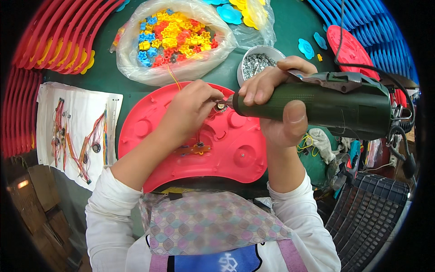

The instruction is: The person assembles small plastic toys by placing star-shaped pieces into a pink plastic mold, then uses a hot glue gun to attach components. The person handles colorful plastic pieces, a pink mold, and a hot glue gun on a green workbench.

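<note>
My right hand (pixel 278 99) is wrapped around a dark green electric screwdriver (pixel 326 102), held almost level with its tip pointing left. The tip meets the fingers of my left hand (pixel 192 106), which are pinched together; whatever they hold is too small to make out. Both hands are over a red, curved plastic shell (pixel 213 163) lying on the table with its hollow side up. Just beneath the screwdriver's tip sits a small round metal part (pixel 220 107) in the shell. A small circuit board (pixel 195 149) with wires lies in the middle of the shell.
A white bowl of screws (pixel 258 63) stands behind my right hand. Farther left is a plastic bag (pixel 131 68) of coloured star-shaped pieces. A white sheet (pixel 111 131) bears wired parts. Stacks of red (pixel 68 36) and blue plastic parts (pixel 385 45) flank the table. A black crate (pixel 371 213) stands right.
</note>
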Tool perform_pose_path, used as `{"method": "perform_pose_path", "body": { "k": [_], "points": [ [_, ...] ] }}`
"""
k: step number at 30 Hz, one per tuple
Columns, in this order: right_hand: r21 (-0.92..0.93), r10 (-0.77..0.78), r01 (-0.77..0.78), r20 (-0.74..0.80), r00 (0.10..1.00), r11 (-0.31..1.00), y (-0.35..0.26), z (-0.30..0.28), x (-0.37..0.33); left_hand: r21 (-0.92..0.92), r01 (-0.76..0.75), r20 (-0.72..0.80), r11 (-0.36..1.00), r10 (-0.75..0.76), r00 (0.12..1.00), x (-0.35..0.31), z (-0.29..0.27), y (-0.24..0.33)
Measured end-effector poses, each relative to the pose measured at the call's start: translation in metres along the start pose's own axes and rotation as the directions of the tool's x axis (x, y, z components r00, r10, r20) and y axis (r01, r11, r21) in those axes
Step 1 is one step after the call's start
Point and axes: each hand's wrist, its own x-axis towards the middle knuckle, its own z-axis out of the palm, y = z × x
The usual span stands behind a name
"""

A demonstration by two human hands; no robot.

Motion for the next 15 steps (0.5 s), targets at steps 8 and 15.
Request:
{"method": "perform_pose_path", "body": {
  "k": [8,15],
  "points": [
    [0.047,-0.029,0.034,-0.099,0.995,0.998,0.005,0.004,-0.006,0.080,-0.034,0.050,0.996,0.031,0.998,-0.003,-0.013,-0.001],
    [0.105,-0.014,0.026,-0.118,0.993,0.994,0.006,0.004,-0.007,0.018,-0.045,0.050,0.999,0.044,0.998,-0.004,-0.016,0.001]
  ]
}}
